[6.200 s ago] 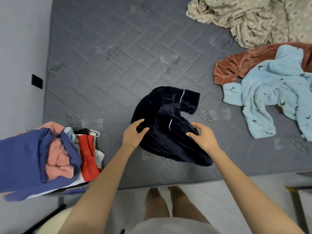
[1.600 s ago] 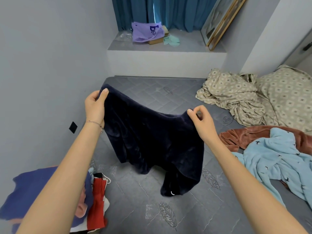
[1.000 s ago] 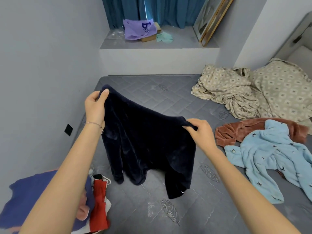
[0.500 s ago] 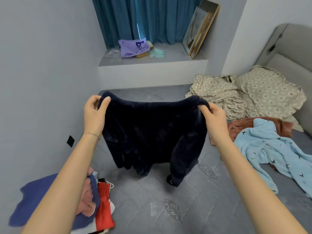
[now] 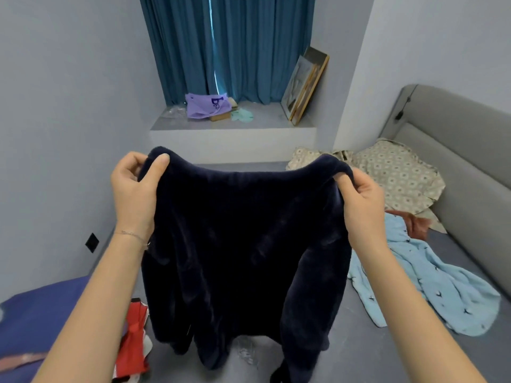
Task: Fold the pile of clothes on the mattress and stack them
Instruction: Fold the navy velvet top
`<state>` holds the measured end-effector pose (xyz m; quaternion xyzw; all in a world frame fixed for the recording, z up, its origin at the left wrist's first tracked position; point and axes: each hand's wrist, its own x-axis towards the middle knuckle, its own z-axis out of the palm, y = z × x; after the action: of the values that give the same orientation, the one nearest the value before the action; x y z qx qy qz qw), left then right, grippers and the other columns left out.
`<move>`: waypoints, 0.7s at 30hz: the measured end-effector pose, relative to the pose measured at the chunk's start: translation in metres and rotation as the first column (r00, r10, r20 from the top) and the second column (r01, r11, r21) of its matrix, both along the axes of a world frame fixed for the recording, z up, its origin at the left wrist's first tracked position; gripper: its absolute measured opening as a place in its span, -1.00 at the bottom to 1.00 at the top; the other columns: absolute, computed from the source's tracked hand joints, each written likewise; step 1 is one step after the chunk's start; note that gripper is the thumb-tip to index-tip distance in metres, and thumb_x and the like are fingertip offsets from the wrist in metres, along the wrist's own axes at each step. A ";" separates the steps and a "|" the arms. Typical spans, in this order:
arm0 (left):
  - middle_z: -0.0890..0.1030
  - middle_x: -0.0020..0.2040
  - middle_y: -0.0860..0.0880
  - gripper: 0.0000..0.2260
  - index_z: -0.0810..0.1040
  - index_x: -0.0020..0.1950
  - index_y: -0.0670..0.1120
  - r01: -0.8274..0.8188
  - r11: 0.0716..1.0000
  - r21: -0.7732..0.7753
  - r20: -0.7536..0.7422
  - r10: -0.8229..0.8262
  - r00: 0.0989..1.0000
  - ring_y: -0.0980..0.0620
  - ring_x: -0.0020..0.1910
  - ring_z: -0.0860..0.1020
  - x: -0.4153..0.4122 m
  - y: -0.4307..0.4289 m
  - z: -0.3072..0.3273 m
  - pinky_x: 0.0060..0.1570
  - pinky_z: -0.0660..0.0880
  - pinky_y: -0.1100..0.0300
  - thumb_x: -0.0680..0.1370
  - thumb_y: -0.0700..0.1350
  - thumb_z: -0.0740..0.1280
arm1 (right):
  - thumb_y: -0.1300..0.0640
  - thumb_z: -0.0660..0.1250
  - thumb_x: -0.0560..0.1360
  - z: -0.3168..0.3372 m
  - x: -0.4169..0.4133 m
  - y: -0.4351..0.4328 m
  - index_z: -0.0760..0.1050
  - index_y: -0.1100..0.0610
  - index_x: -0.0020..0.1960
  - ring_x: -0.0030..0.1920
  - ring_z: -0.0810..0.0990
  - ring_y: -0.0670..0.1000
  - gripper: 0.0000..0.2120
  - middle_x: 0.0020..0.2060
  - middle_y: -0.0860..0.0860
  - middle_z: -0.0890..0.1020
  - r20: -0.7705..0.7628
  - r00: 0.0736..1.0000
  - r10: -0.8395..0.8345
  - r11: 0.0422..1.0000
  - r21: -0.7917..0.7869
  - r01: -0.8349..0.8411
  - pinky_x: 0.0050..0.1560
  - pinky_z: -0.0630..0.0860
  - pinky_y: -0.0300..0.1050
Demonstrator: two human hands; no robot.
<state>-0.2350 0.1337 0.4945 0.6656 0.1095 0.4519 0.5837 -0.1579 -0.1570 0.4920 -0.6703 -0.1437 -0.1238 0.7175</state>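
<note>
While left hand [image 5: 134, 194] and right hand [image 5: 362, 205] pinch upper corners of the navy garment [image 5: 243, 244], hold it level and lay it flat at twelve o'clock.

The only print in view is on the purple bag [image 5: 206, 107], which lies on the window ledge [image 5: 265, 121] directly below the teal curtain [image 5: 235, 45]. On the bag's right part, nearest the curtain's hem, stands a dark blue mark. It looks like one large block letter, perhaps a "D" or a "B", with smaller marks under it. It is too blurred and crumpled to read with any certainty.
</note>
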 end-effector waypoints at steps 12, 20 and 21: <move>0.50 -0.30 -0.01 -0.75 0.47 -0.24 -0.20 0.106 0.977 0.187 -0.403 -0.022 0.915 0.16 -0.29 0.41 0.127 0.041 -0.143 -0.20 0.36 0.31 0.52 -0.08 0.42 | 0.05 0.28 0.56 -0.125 0.132 0.048 0.62 0.00 0.08 0.02 0.61 0.00 -0.83 -0.02 -0.06 0.68 0.054 0.990 -0.133 0.770 -0.623 0.138 0.03 0.49 -0.04; 0.49 -0.27 0.04 -0.80 0.50 -0.16 -0.18 0.245 0.961 0.130 -0.728 -0.075 0.681 0.13 -0.28 0.40 0.235 0.106 -0.351 -0.24 0.32 0.42 0.56 -0.07 0.36 | 0.14 0.27 0.56 -0.340 0.239 0.077 0.63 0.07 0.06 -0.03 0.54 0.23 -0.83 -0.09 0.10 0.65 -0.069 0.983 -0.170 0.483 -0.875 0.022 -0.05 0.33 0.00; 0.49 -0.26 0.07 -0.82 0.51 -0.15 -0.16 0.251 0.958 0.139 -0.733 -0.071 0.677 0.12 -0.26 0.41 0.249 0.112 -0.368 -0.22 0.34 0.38 0.56 -0.08 0.36 | 0.17 0.28 0.55 -0.356 0.252 0.081 0.63 0.09 0.07 -0.05 0.52 0.25 -0.83 -0.09 0.11 0.65 -0.044 0.981 -0.188 0.448 -0.893 0.046 -0.05 0.31 0.02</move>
<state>0.0138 0.2455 0.1268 0.8584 0.2176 0.1106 0.4511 0.0937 -0.0756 0.1358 -0.9605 -0.0911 -0.0340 0.2607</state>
